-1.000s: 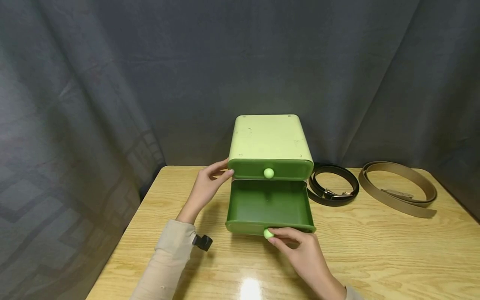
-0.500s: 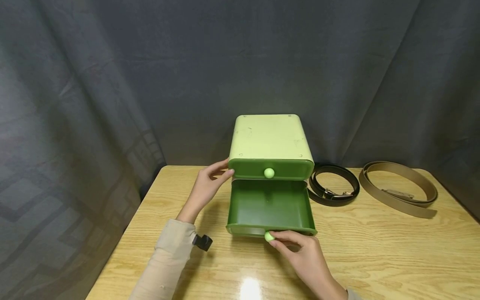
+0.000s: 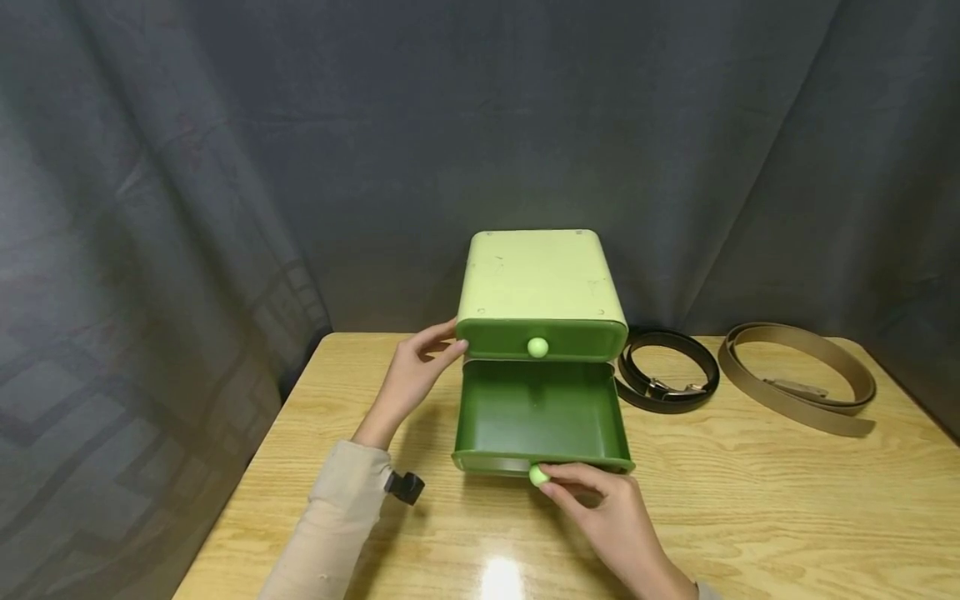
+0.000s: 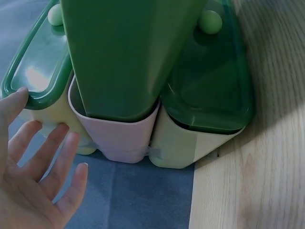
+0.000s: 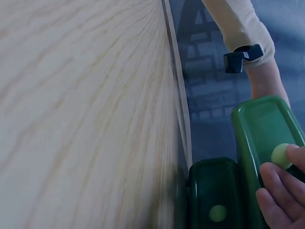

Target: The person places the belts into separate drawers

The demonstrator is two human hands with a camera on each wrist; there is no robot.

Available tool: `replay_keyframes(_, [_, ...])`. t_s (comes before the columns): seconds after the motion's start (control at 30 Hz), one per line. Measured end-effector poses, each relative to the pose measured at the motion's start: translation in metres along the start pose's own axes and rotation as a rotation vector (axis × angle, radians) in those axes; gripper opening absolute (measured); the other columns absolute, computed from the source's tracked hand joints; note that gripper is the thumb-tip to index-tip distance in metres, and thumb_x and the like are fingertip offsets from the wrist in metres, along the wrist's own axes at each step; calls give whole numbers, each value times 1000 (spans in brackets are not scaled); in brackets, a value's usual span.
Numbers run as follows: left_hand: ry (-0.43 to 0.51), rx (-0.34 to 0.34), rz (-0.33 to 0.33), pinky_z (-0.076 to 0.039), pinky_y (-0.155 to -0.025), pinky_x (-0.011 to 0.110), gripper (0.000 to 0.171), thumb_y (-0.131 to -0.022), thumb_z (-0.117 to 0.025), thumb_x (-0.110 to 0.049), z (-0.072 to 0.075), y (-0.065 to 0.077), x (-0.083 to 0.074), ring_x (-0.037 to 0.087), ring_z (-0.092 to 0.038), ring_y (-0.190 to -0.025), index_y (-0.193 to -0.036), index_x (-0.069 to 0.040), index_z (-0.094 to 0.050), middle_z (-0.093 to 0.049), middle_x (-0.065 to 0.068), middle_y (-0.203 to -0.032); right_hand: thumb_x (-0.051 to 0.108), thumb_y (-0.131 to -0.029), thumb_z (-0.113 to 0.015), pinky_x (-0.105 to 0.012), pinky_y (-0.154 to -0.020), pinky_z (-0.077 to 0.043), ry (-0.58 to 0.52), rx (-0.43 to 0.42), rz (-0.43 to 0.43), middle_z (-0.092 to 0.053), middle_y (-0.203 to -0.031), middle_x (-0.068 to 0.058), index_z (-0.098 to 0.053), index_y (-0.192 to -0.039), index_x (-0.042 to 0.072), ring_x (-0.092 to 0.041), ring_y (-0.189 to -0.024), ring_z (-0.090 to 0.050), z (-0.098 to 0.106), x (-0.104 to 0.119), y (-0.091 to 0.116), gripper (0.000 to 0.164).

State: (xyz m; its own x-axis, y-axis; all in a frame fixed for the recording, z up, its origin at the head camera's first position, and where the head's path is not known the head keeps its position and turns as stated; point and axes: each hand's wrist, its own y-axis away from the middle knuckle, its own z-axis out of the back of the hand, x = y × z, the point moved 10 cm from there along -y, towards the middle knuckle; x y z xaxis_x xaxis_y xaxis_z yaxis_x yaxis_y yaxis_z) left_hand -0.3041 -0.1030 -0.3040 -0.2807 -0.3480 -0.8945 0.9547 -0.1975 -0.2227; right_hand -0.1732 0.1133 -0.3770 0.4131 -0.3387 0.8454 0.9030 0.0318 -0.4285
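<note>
A small chest of drawers point(image 3: 542, 275) with a pale yellow-green top and dark green fronts stands at the back of the table. Its middle drawer point(image 3: 536, 408) is pulled well out, and nothing lies in the visible part. My right hand point(image 3: 607, 504) pinches that drawer's round light-green knob point(image 5: 281, 156) between thumb and fingers. At the chest's upper left side, my left hand point(image 3: 412, 371) has its thumb on the edge of the closed top drawer point(image 4: 40, 67). Its other fingers point(image 4: 59, 164) are spread along the side. The closed bottom drawer point(image 4: 209, 76) shows in the left wrist view.
A coiled black belt point(image 3: 667, 404) with a metal buckle lies right of the chest. Farther right is a coiled tan belt point(image 3: 795, 408). The wooden table point(image 3: 750, 517) extends in front, and a dark grey curtain point(image 3: 450, 150) hangs behind and at the left.
The middle drawer has come slightly farther toward me, with my right hand still pinching its knob. My left hand has stayed at the chest's side.
</note>
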Motion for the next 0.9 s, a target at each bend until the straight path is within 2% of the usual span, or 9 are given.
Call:
replay_keyframes(0.23, [-4,-5,0,-47,-95,45,44,-98,-65,-19,1,1,1,29,-58,-115,-140,-7,-57,-62,15,-129,6,-82,-80,-25,-74,-57,31,42,25,-75,-96,7,-79,-104,15,-9,-86,-71,2,3,1,24])
replay_keyframes(0.5, [22,-15,1,-47,-94,45,43,-98,-65,-20,-1,-2,4,29,-59,-115,-139,-7,-58,-62,14,-130,9,-83,-79,-28,-74,-57,27,63,-38,-75,-98,5,-78,-107,15,-6,-84,-70,6,-1,4,25])
replay_keyframes(0.63, [24,-25,-8,-47,-94,45,44,-98,-66,-22,-2,-9,23,27,-59,-114,-140,-10,-58,-62,12,-131,10,-85,-78,-29,-73,-58,-7,90,-47,-75,-101,1,-77,-110,13,-8,-84,-70,1,-1,4,26])
replay_keyframes(0.73, [27,-31,-15,-48,-93,44,45,-97,-67,-27,-2,-14,37,23,-59,-113,-140,-15,-59,-62,8,-130,9,-84,-79,-29,-72,-58,-9,73,-47,-75,-100,3,-78,-108,14,-7,-86,-70,-1,-1,2,25])
replay_keyframes(0.9, [36,-30,-26,-48,-93,43,45,-96,-67,-33,-2,-14,37,20,-60,-112,-139,-19,-60,-63,5,-128,6,-79,-82,-27,-70,-58,0,11,-53,-75,-92,10,-81,-99,16,-7,-87,-70,0,-3,0,23])
